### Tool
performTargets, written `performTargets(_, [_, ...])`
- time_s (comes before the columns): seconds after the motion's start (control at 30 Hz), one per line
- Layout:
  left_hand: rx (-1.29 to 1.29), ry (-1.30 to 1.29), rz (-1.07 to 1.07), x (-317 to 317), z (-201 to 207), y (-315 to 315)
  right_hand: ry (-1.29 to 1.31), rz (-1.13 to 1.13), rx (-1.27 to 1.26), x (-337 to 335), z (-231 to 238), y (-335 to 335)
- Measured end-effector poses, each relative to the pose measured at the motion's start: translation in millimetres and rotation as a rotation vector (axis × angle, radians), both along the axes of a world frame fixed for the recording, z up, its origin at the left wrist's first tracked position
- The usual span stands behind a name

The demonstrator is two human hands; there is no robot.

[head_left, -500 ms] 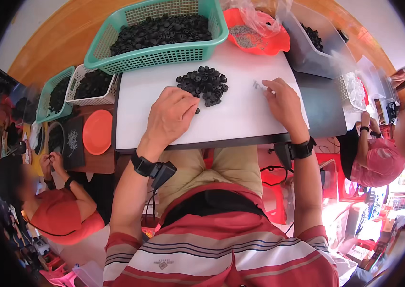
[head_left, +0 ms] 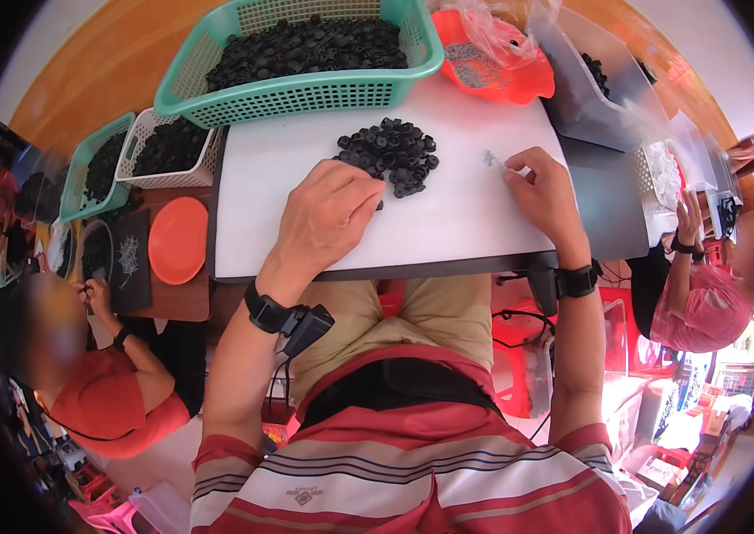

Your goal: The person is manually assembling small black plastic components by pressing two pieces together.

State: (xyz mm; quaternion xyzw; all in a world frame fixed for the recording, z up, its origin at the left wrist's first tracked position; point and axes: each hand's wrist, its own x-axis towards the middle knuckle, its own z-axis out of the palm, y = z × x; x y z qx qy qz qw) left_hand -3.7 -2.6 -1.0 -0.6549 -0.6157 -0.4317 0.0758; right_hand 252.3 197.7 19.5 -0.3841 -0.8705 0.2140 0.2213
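- The black knob-like parts (head_left: 399, 147) are heaped on the white worktop (head_left: 466, 236), a bit left of its middle and nearer the far edge than the front one. Probably kept there so they can be got at without any stretching.
- A few thin grey pins (head_left: 489, 158) are laid toward the right edge, well apart from the heap. Pins or screws? Too small to be told. My guess: they're kept separate so the two kinds don't get mixed.
- The green basket (head_left: 306, 94) is parked at the far left corner, full of the same black stuff, and the red dish (head_left: 537, 82) at the far right corner, with more grey bits in it. Looks like bulk stock is kept out of the way.
- Left hand (head_left: 328, 212): fingers curled, thumb and forefinger brought close together. Whether anything is pinched can't be told; the fingertips are partly hidden. The heap lies just beyond this grip, and one loose black part (head_left: 380, 206) sits right below the fingertips.
- Right hand (head_left: 544, 196): fingers bent, thumb near forefinger. Whether that grip is closed on a pin can't be made out. The loose pins lie just beyond its fingertips, on the heap's side.
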Motion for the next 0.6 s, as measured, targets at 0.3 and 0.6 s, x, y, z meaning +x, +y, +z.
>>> performTargets(0.3, [-0.061, -0.004, -0.101, -1, 3, -1, 0.175, -0.034, -0.018, 14, -6, -17])
performTargets(0.6, [-0.163, -0.004, -0.148, -5, 1, -1, 0.345, 0.028, -0.031, 16, -4, -50])
